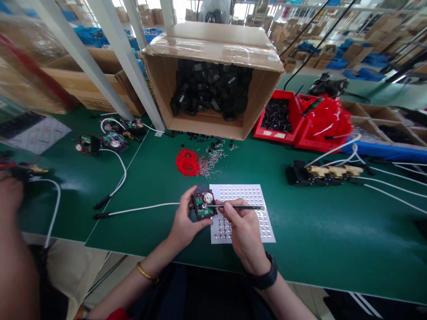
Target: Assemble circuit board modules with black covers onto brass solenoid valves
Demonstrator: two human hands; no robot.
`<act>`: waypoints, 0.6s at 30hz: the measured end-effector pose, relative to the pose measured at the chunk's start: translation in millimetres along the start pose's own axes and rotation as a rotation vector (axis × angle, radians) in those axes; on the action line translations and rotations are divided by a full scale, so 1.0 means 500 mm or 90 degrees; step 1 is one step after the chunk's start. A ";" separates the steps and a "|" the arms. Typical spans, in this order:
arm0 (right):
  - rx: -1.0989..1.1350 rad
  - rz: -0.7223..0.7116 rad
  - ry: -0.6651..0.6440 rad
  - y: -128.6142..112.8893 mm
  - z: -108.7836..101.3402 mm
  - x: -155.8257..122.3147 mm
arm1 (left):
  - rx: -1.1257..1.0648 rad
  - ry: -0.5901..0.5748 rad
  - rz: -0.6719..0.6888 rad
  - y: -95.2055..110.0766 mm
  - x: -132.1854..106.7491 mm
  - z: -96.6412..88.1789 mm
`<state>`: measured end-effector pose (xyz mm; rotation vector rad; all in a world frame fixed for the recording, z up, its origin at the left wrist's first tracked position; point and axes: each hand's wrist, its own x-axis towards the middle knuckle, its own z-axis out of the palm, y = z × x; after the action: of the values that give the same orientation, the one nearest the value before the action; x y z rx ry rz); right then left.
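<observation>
My left hand (184,222) grips a small black housing with a green circuit board (202,205) and a round silver part in it. A white cable (143,208) with a black end runs left from that housing. In my right hand (245,226) is a thin tool with a dark handle (243,207), perhaps tweezers or a slim screwdriver. Its metal tip reaches over the board; whether it touches a part I cannot tell. Under my right hand lies a white sheet (268,235) with rows of small silver round pieces.
Red rings (187,162) and loose screws (213,161) lie behind the housing. A cardboard box (213,46) of black parts stands beyond, beside a red bin (275,115). Brass-fitted units (328,172) are at right, opened housings (115,141) at left. Another person's arm (11,231) is far left.
</observation>
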<state>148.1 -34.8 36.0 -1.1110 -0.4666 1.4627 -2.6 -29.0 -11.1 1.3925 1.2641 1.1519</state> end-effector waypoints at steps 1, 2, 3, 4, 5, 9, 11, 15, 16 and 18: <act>-0.006 -0.005 0.000 0.000 0.000 0.000 | 0.007 -0.002 0.002 -0.001 0.000 0.000; -0.016 -0.012 0.000 0.001 0.001 -0.001 | 0.014 -0.004 0.004 -0.002 0.000 -0.001; -0.028 -0.021 -0.001 0.002 0.001 -0.001 | 0.020 -0.005 0.005 -0.003 -0.001 -0.001; -0.041 -0.031 -0.002 0.003 0.001 -0.001 | 0.023 -0.005 0.005 -0.004 -0.001 -0.001; -0.054 -0.043 -0.004 0.005 0.000 -0.001 | 0.025 -0.006 0.004 -0.004 -0.001 -0.001; -0.081 -0.063 -0.015 0.009 0.000 -0.001 | 0.026 -0.016 -0.007 -0.005 -0.003 -0.002; -0.083 -0.064 -0.013 0.008 0.001 -0.001 | 0.025 -0.020 -0.009 -0.005 -0.003 -0.002; -0.090 -0.055 -0.007 -0.001 0.004 -0.002 | 0.024 -0.020 -0.002 -0.005 -0.003 -0.003; -0.086 -0.049 -0.006 -0.003 0.005 -0.002 | 0.023 -0.019 0.001 -0.005 -0.003 -0.003; -0.074 -0.036 -0.004 -0.007 0.006 -0.002 | 0.019 -0.015 0.004 -0.006 -0.002 -0.003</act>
<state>147.4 -33.8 40.5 -1.1762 -0.5898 1.4050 -4.3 -29.7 -13.9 1.4292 1.2650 1.1218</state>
